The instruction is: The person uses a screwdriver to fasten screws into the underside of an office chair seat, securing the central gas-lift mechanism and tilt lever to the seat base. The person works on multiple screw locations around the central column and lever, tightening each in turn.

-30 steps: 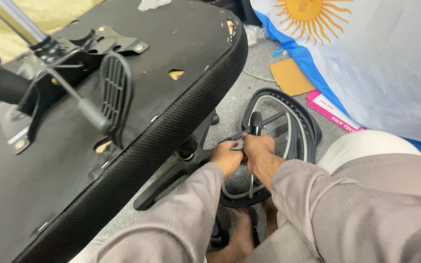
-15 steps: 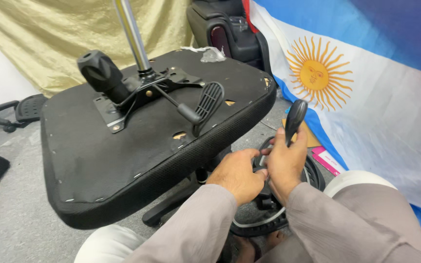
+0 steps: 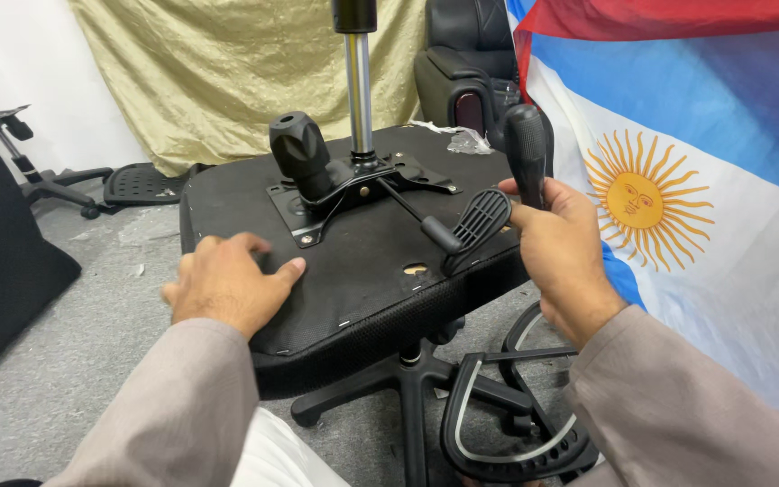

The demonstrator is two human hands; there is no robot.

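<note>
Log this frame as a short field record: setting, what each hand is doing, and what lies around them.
setting: room with grey carpet floor, gold cloth backdrop, blue-and-white sun flag at right
left hand: flat, palm down on the upturned seat, holding nothing
right hand: fingers wrapped around a black tool handle, held upright
seat: black office-chair seat, underside up, with metal mechanism plate, knob, paddle lever and gas cylinder
below: black star base, armrest loop
</note>
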